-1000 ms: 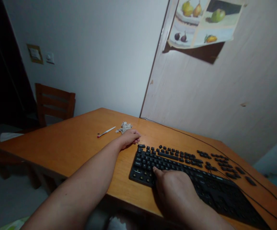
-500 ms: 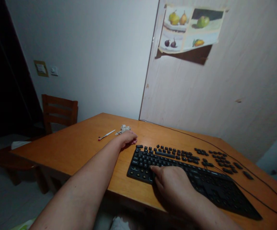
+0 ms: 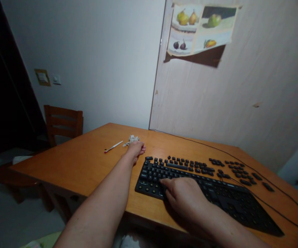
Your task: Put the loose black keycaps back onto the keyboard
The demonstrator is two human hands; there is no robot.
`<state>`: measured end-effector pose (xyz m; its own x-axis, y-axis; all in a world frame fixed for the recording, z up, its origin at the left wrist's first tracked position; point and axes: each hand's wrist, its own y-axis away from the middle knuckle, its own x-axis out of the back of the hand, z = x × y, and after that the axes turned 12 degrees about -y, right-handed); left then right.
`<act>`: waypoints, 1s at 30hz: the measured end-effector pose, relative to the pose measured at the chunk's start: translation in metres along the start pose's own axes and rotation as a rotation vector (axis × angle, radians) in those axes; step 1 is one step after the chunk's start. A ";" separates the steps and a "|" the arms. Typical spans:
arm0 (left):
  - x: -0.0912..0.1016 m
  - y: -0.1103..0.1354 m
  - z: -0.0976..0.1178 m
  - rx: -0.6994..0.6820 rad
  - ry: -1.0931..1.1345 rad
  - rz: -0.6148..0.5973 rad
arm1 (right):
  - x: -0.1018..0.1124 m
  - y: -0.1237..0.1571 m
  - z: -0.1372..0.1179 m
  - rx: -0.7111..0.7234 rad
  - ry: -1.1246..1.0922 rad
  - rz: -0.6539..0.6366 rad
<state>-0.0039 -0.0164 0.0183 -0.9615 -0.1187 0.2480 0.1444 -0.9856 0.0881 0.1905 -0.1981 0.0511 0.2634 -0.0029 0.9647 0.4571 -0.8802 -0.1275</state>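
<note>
A black keyboard [image 3: 231,203] lies at an angle along the table's near edge, with keycaps on part of it and bare switches elsewhere. My right hand [image 3: 186,194] is over its left part, the index fingertip pressed to a keycap and the other fingers curled beneath, mostly hidden. My left hand [image 3: 137,150] rests just beyond the keyboard's far left corner with fingers curled in; what they hold, if anything, is hidden. Loose black keycaps [image 3: 197,164] are laid in rows behind the keyboard, a long space bar [image 3: 177,166] among them.
Behind my left hand sits crumpled whitish tissue [image 3: 132,138]. A thin white tool with a red end [image 3: 114,147] lies to its left on the wooden table [image 3: 87,162]. A black cable [image 3: 203,146] crosses the back and right side. A wooden chair [image 3: 63,120] stands at left.
My left hand has shifted slightly away from the keyboard's corner, and its forearm has swung right. My right hand stays at the same spot on the keyboard. The view has shifted slightly.
</note>
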 end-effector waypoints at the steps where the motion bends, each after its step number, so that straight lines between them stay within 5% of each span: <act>1: -0.001 0.000 -0.002 -0.022 0.019 0.008 | 0.001 0.000 0.000 0.004 -0.016 -0.006; 7: -0.008 -0.009 -0.016 -0.123 0.071 0.032 | 0.018 -0.011 0.017 -0.040 -0.114 0.040; 11: -0.015 -0.020 -0.025 -0.185 0.084 0.042 | 0.031 -0.040 0.055 -0.203 -0.169 0.121; 18: -0.019 -0.030 -0.035 -0.247 0.080 0.080 | 0.029 -0.098 0.123 -0.339 -0.179 0.048; 30: -0.021 -0.039 -0.042 -0.280 -0.061 0.103 | 0.007 -0.143 0.142 -0.369 -0.163 -0.157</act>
<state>0.0006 0.0191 -0.0309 -0.9280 -0.2204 0.3004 0.1621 -0.9647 -0.2074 0.2476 -0.0044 0.0437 0.3595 0.1932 0.9129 0.1752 -0.9749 0.1373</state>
